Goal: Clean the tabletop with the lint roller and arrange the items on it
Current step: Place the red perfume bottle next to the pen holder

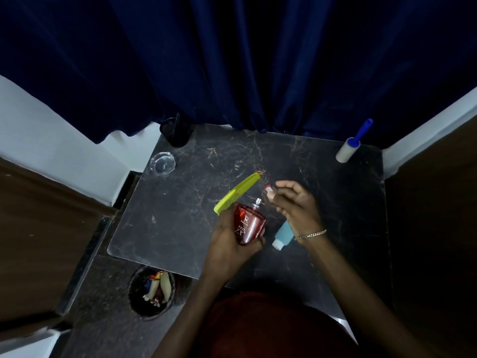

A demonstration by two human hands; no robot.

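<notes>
My left hand point(231, 239) grips a red perfume bottle point(249, 224) above the dark marble tabletop point(180, 202), its silver spray nozzle bare and pointing away from me. My right hand point(296, 206) pinches the bottle's small red cap point(268, 188) just right of the nozzle, apart from it. A lime-green comb point(236, 196) lies flat by my left fingers. A light-blue bottle with a white cap point(282, 236) lies on its side under my right wrist. The lint roller point(353, 144), with a blue handle, lies at the far right corner.
A clear glass ashtray point(162, 162) and a black cup holder point(176, 134) sit at the far left corner. A dark bin point(152, 290) with rubbish stands on the floor at the near left. A navy curtain point(245, 60) hangs behind the table. Brown panels flank both sides.
</notes>
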